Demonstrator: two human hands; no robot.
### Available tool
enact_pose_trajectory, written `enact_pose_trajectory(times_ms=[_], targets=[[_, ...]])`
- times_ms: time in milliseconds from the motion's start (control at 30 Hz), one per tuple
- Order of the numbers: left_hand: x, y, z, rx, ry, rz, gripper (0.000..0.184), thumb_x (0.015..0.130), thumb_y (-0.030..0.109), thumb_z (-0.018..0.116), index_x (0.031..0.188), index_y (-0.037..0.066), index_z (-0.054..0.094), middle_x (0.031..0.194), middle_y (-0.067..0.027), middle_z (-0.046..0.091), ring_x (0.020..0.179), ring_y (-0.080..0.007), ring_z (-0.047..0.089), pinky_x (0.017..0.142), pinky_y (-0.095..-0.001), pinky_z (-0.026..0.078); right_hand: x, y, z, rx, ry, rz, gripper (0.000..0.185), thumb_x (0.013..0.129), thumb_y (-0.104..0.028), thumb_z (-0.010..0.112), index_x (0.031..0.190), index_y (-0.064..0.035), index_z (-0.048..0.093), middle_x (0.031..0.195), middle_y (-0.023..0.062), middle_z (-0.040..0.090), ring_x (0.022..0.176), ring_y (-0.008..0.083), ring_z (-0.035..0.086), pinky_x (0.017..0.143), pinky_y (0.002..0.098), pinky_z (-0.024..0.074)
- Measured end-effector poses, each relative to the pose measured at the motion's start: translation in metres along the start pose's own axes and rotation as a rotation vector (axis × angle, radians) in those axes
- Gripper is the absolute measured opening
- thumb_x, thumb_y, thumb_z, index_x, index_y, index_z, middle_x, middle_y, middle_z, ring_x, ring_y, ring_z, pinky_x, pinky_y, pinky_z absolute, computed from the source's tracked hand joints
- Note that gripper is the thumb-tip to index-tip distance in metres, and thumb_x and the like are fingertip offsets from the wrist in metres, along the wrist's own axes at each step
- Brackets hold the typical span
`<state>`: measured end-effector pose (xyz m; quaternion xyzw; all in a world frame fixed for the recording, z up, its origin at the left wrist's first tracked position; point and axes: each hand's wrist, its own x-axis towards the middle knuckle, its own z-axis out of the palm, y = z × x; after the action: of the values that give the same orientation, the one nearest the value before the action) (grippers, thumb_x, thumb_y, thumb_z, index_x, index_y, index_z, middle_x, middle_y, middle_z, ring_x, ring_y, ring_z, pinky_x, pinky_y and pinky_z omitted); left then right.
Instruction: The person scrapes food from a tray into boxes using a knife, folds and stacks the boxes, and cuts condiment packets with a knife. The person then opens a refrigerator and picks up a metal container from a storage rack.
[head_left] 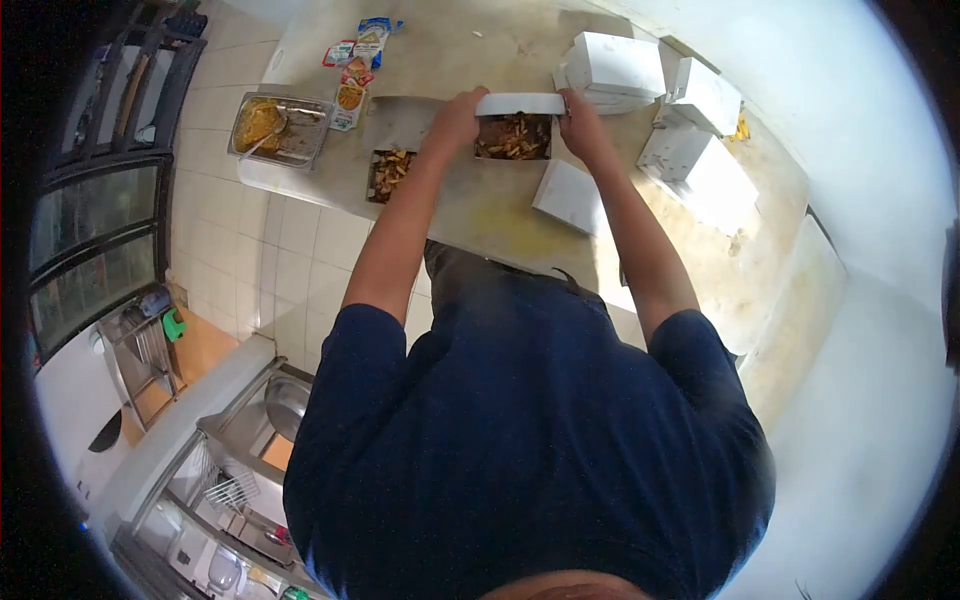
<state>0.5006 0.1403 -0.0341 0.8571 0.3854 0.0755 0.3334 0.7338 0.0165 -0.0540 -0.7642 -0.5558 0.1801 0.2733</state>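
At the middle of the counter stands a takeaway box (513, 155) with its white lid (520, 103) raised at the far side. Inside lies brown food with pale strips (517, 135) that look like fries. My left hand (460, 118) grips the left end of the lid, while my right hand (578, 118) grips its right end. Fingertips of both hands are partly hidden behind the lid. Left of my left forearm sits a second open box (390, 175) of similar food, partly covered by the arm. Near my right forearm is a closed white box (570, 195).
Several white boxes (617, 65) stand at the back right, more (700, 165) farther right. A metal tray (318, 135) with yellow food and a spoon rests at the counter's left edge. Colourful food packets (352, 92) lie beside it. A wall (850, 120) bounds the right.
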Motion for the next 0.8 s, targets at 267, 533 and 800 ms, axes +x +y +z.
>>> enact_pose_trajectory(times_ms=[267, 533, 800], targets=[[-0.07, 0.01, 0.032, 0.092, -0.1, -0.044, 0.066, 0.088, 0.01, 0.06, 0.149, 0.017, 0.036, 0.148, -0.0274, 0.034, 0.133, -0.041, 0.043, 0.102, -0.0462, 0.044, -0.081, 0.017, 0.032, 0.109, 0.048, -0.248, 0.045, 0.082, -0.01, 0.063, 0.125, -0.0072, 0.05, 0.122, 0.0227, 0.058, 0.111, 0.0402, 0.058, 0.095, 0.0492, 0.044], [-0.081, -0.008, 0.08, -0.023, 0.06, -0.043, 0.065, 0.093, 0.032, 0.06, 0.15, 0.012, 0.036, 0.146, -0.0344, 0.035, 0.131, -0.0459, 0.044, 0.104, -0.0448, 0.043, -0.083, 0.008, 0.041, 0.02, -0.118, 0.107, 0.036, 0.088, -0.027, 0.066, 0.116, -0.008, 0.053, 0.098, 0.0189, 0.068, 0.093, 0.0399, 0.065, 0.087, 0.05, 0.0464], [-0.064, -0.007, 0.104, -0.579, 0.401, -0.456, 0.064, 0.091, 0.037, 0.069, 0.139, -0.001, 0.049, 0.124, -0.0251, 0.059, 0.103, -0.0289, 0.064, 0.088, -0.0375, 0.052, -0.059, 0.003, 0.056, 0.26, -0.04, 0.362, 0.047, 0.087, -0.024, 0.069, 0.122, -0.0046, 0.044, 0.097, 0.0268, 0.067, 0.089, 0.0416, 0.066, 0.078, 0.0488, 0.0509]])
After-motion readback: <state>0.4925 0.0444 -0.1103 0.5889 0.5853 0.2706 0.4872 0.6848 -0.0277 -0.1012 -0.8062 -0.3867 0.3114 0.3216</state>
